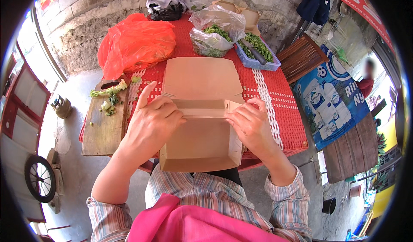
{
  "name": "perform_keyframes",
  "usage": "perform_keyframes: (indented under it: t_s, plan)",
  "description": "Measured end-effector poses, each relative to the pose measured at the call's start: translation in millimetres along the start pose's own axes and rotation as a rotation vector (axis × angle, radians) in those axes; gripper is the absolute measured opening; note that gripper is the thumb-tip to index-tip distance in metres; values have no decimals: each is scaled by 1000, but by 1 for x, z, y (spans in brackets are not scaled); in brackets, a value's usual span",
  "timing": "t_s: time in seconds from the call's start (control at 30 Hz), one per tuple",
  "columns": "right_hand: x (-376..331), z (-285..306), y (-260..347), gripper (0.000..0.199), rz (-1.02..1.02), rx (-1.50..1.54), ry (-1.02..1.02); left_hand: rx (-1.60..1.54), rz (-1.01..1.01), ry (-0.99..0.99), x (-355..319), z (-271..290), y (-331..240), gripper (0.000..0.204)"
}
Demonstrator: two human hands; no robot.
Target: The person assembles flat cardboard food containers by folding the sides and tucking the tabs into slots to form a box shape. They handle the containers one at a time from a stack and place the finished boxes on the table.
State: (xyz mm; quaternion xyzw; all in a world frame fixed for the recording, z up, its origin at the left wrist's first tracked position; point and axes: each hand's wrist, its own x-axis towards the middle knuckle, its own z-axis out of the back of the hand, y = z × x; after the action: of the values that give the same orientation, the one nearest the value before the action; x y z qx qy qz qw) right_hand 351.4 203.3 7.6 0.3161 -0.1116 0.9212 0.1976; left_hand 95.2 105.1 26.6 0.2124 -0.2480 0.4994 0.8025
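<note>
A brown cardboard food box (198,162) stands partly folded at the near edge of the table, its lid panel laid back flat on the far side. At the far left corner of the box's tray, my left hand (152,118) pinches the cardboard, the index finger raised. My right hand (248,121) grips the corner flap on the opposite side with thumb and fingers. Between the two hands runs the folded wall strip along the hinge. The fingertips of my left hand are partly hidden behind the cardboard.
A red woven cloth (287,126) covers the table. Left lies a wooden cutting board (101,132) with vegetable scraps (108,106). Behind are a red plastic bag (137,44), a clear bag of chopped greens (211,42), and a plastic tub (275,65) of greens with a knife (254,52) across it.
</note>
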Motion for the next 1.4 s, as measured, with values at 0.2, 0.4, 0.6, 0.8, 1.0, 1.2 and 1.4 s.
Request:
perform_keyframes:
  t_s: [0.2, 0.4, 0.6, 0.8, 1.0, 1.2, 1.4]
  plan:
    - [6, 7, -6, 8, -53, -7, -42, 18, 42, -26, 5, 5, 1, 20]
    - [-20, 50, -67, 10, -317, -322, -90, -103, 232, -140, 9, 16, -9, 59]
    - [-77, 67, -153, 13, -522, -329, 86, -297, 196, 108, -20, -28, -15, 37]
    - [-96, 50, -195, 13, -560, -300, 254, -398, 246, 266, -30, -48, -22, 49]
    - [-86, 43, -201, 23, -564, -314, 196, -416, 261, 265, -35, -56, -21, 51]
    - [-55, 56, -96, 25, -429, -28, 243, -396, 289, 274, -38, -56, -23, 50]
    - [-75, 45, -94, 33, -488, -52, 326, -408, 293, 257, -37, -56, -25, 50]
